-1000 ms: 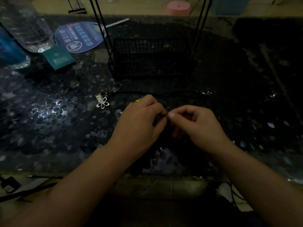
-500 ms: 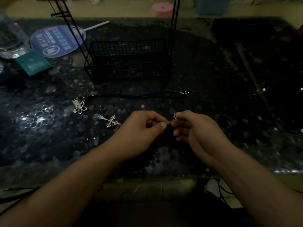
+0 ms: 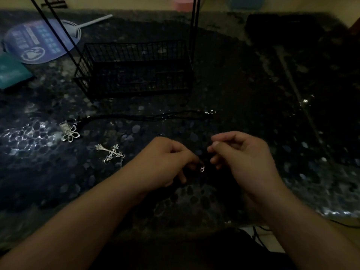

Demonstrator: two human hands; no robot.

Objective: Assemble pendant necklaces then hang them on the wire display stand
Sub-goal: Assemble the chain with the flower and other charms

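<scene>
Head view is very dim, so I go by what catches light. My left hand (image 3: 165,162) sits low at the middle of the frame with its fingers curled in toward the thumb, and a small silver clasp (image 3: 202,169) glints right at its fingertips; it looks pinched there, though the dark cord it should belong to is lost against the desk (image 3: 253,84). My right hand (image 3: 247,158) is just beside it, a small gap between the two, its thumb and forefinger closed together at the tip; whether anything thin is held in that pinch I cannot tell. Left of my hands, a silver cross pendant (image 3: 111,152) lies flat on the desk, and further to the left a flower pendant (image 3: 70,133) lies on a black cord (image 3: 146,117) that runs across the middle of the frame to a small metal end (image 3: 211,112) on the right. Behind the cord, in the upper middle, stands the black wire stand (image 3: 136,69) with its basket base and thin uprights rising out of the frame. At the upper left I see a round blue fan (image 3: 33,41) and a teal box (image 3: 11,73) at the edge.
</scene>
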